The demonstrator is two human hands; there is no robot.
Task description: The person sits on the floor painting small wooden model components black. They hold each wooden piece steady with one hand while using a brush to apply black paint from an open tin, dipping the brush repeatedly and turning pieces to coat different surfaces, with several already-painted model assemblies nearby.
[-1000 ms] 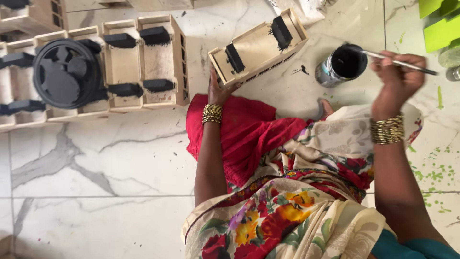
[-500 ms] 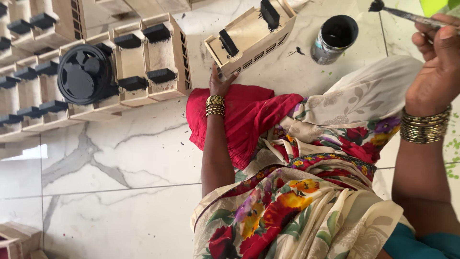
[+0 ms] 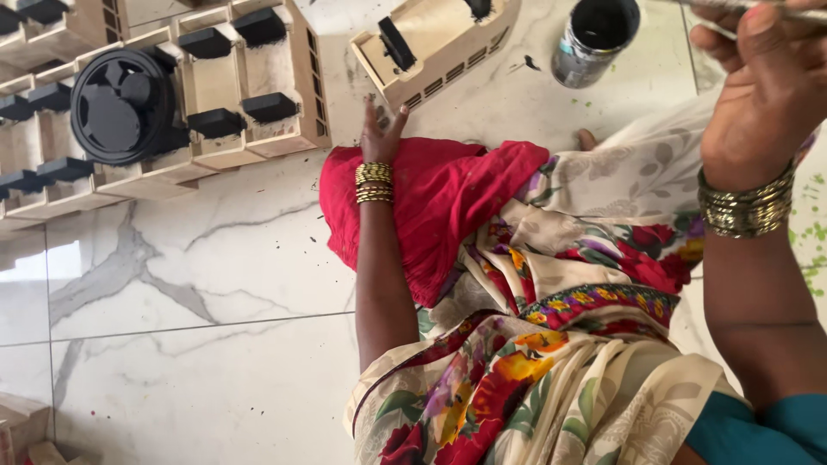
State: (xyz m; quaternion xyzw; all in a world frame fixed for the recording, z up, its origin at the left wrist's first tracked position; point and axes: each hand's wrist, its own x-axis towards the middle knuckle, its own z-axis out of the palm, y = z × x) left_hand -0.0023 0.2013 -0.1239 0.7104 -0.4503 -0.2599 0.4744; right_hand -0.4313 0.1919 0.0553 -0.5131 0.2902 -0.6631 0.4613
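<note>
Resting at the upper middle of the frame, the left hand (image 3: 379, 129) touches the near edge of a beige box (image 3: 435, 43) with black pads, its fingers spread and holding nothing. At the upper right, the right hand (image 3: 762, 95) has its fingers pinched around a thin brush handle (image 3: 780, 10), probably a paintbrush, since its tip is cut off by the frame edge. Between the box and that hand stands 1 open tin of black paint (image 3: 594, 39) on the marble floor (image 3: 198, 284). More beige boxes (image 3: 224, 103) and a black round fan part (image 3: 121, 105) lie at the upper left.
</note>
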